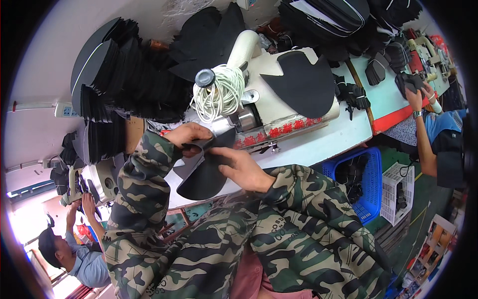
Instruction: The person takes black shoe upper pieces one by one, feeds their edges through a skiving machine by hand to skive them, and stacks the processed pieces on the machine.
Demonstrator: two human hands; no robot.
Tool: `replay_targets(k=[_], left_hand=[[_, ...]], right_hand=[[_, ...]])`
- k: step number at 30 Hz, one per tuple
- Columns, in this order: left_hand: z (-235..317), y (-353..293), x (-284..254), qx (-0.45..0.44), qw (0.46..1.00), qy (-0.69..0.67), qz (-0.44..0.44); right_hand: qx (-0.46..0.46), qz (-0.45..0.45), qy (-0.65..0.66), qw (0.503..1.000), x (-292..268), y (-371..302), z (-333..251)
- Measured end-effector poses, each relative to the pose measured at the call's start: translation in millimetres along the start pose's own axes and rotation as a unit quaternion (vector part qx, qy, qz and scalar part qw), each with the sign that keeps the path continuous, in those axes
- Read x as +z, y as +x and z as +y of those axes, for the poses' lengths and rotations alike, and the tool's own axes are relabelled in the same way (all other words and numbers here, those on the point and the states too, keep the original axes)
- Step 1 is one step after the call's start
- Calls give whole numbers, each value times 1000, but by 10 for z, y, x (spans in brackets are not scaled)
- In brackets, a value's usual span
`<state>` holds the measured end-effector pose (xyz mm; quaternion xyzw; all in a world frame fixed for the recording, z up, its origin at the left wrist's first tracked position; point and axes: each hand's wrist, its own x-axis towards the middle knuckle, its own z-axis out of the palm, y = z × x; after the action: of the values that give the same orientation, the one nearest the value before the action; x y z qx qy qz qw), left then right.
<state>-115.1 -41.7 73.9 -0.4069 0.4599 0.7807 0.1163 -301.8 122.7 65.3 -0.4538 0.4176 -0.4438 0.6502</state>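
A black cut piece of sheet material (pixel 201 178) with a rounded lower end is held between my hands, in front of a white machine (pixel 266 104). My left hand (pixel 188 137) is closed on its upper edge, where the material curls over near the fingers. From the right, my right hand (pixel 245 169) grips the same piece with thumb and fingers. The upper part of the piece lies close against the machine's metal working end (pixel 245 121); whether it touches is hidden. Another black cut piece (pixel 301 82), notched at one end, lies flat on top of the machine.
A coil of pale cord (pixel 219 97) hangs on the machine's post. Tall stacks of black pieces (pixel 104 70) stand at the back left. On the floor at right are a blue basket (pixel 374 192) and a white crate (pixel 404 199). Other people work at far left and far right.
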Motion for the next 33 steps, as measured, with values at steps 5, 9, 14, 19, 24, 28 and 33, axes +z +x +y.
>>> replay_targets(k=[5,9,14,19,24,28,33], left_hand=[[67,284,-50,204,934,293,26],[83,355,597,179,967,179,38],[42,-7,906,134,982,45,128],[35,90,912,149,961,218,81],[190,220,778,89,943,204,249],[198,345,892,110,930,219,274],[-385,102,277,217,677,536,454]], right_hand=[[33,5,80,996,-280,20,-3],[-36,61,-258,964,-687,-153,-182],[-47,153,-276,948,-1094,-526,-722],[-69,276,-280,917,-1150,-595,-684],[-119,229,-336,906,-921,-224,-655],[-38,225,-308,923,-1105,-228,-958],[-107,346,-434,825,-1324,-499,-1572]])
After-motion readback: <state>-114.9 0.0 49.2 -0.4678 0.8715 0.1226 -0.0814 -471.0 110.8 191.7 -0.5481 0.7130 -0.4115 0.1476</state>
